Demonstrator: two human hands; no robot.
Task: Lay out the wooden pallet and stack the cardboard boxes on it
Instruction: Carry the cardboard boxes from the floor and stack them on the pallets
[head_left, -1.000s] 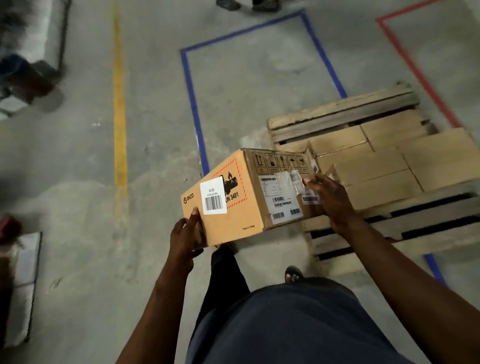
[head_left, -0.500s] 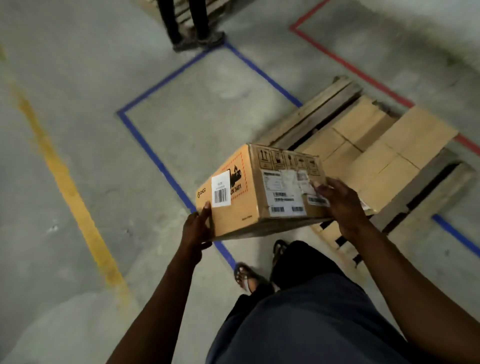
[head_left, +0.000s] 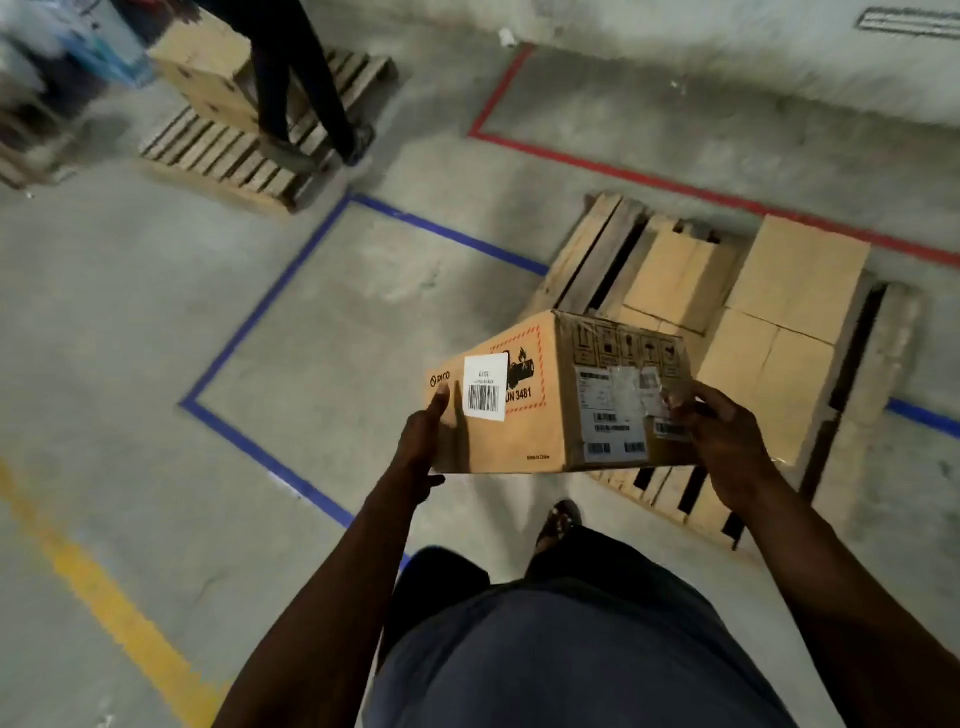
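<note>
I carry a brown cardboard box (head_left: 540, 415) with a white barcode label and a red hazard mark, held in the air above the floor. My left hand (head_left: 423, 441) grips its left end and my right hand (head_left: 722, 436) grips its right end. Just beyond and to the right lies the wooden pallet (head_left: 587, 260) on the concrete floor. Several plain cardboard boxes (head_left: 795, 291) lie flat on it, side by side. The held box hides the pallet's near left corner.
Blue tape (head_left: 270, 306) marks a floor bay to the left, red tape (head_left: 623, 174) another behind the pallet, and a yellow line (head_left: 104, 603) runs at lower left. A second pallet (head_left: 234, 156) with boxes sits at upper left, where another person's legs (head_left: 306, 93) stand.
My view has swung left and upward as I walk with the box, bringing the second pallet and the other person into sight. The box stays in both hands, closer to the pallet's near corner.
</note>
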